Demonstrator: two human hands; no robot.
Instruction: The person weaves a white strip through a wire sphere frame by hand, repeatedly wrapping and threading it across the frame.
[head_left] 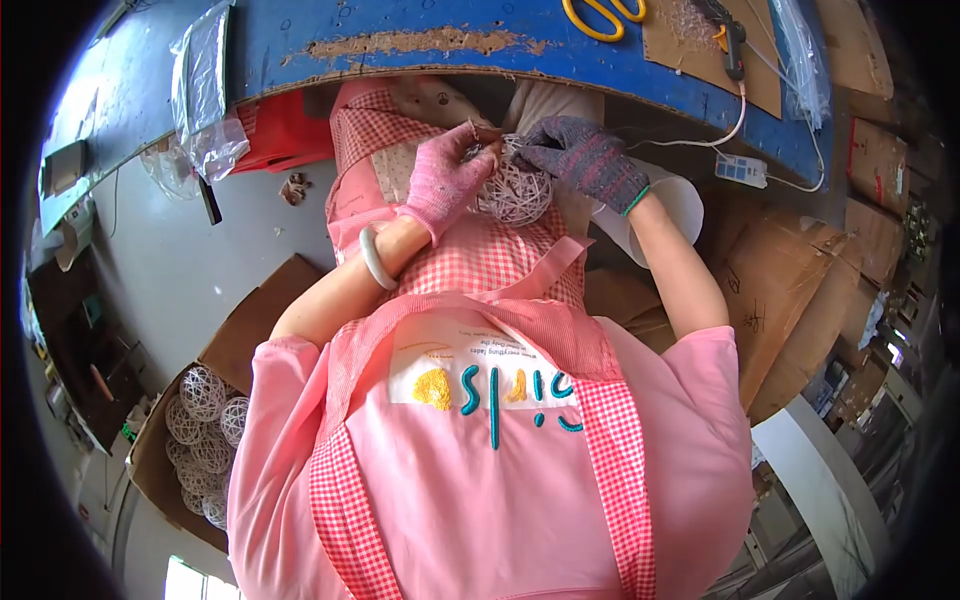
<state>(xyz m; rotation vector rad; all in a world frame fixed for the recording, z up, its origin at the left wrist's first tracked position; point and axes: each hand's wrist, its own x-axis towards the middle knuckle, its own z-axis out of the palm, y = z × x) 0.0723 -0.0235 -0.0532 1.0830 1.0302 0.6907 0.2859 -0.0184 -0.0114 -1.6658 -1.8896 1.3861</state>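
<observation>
A round openwork ball (516, 196) of pale woven strands rests above my lap, below the blue table's front edge. My left hand (452, 177), in a pink knit glove, is at its upper left, fingers pinched together around something small that I cannot make out. My right hand (585, 160), in a dark grey glove with a green cuff, is at the ball's upper right. Its fingertips are pressed together on the ball's top strands. The two hands' fingertips are close to each other.
The blue table (400, 22) bears yellow-handled scissors (603, 14), a glue gun (733, 50) on cardboard and plastic bags (205, 75). A white cord runs to a power strip (741, 170). At lower left a carton (160, 470) holds several woven balls (203, 393). Cardboard (770, 290) lies at right.
</observation>
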